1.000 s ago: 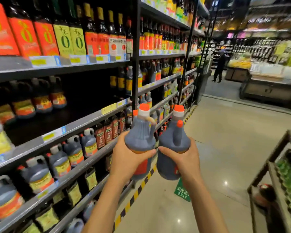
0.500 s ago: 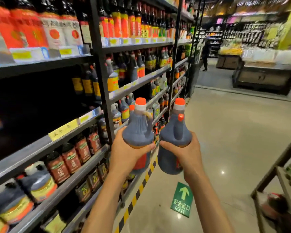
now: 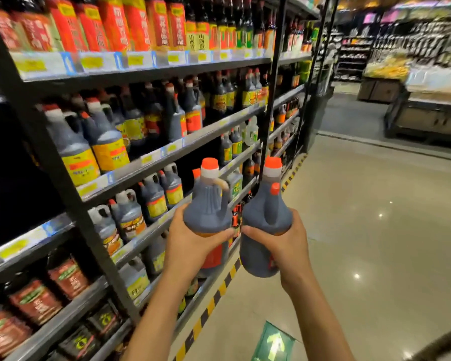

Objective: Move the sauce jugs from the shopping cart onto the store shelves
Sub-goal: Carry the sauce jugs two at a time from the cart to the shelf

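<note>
While upright, two jugs: one in left hand's grip, other in right hand's.

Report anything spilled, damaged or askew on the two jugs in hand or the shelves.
Nothing stands out. The left hand grips the left jug, the right hand the right jug; both near upright, orange caps on, no drips showing. Shelved jugs stand in rows. Blur hides fine damage.
</note>
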Demonstrator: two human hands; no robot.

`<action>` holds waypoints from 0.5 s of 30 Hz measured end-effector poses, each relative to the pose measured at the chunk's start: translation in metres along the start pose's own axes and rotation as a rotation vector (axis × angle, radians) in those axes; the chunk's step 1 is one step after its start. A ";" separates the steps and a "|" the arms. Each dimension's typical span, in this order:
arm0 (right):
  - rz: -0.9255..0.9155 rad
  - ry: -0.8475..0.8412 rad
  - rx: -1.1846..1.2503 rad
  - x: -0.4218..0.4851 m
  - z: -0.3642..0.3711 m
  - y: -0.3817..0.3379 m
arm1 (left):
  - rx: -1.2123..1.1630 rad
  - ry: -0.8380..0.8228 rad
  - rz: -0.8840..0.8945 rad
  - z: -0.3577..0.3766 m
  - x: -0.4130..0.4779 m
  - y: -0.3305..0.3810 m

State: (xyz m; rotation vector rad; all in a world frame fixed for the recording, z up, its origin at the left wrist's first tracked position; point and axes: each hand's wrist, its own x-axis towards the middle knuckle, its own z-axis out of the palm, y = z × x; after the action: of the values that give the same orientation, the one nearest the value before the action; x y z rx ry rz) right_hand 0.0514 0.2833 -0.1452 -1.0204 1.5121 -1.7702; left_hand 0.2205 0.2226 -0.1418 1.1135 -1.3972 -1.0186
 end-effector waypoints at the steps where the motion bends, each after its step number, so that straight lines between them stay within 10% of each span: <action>1: 0.007 -0.001 0.001 0.018 -0.003 0.006 | -0.010 0.001 -0.006 0.013 0.014 -0.004; 15: -0.049 -0.061 -0.058 0.312 -0.032 0.050 | -0.019 0.007 0.038 0.200 0.262 -0.034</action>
State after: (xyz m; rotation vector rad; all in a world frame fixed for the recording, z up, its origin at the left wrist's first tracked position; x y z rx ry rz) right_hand -0.1434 0.0330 -0.1415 -1.1387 1.5205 -1.7212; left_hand 0.0157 -0.0380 -0.1420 1.0713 -1.3959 -0.9981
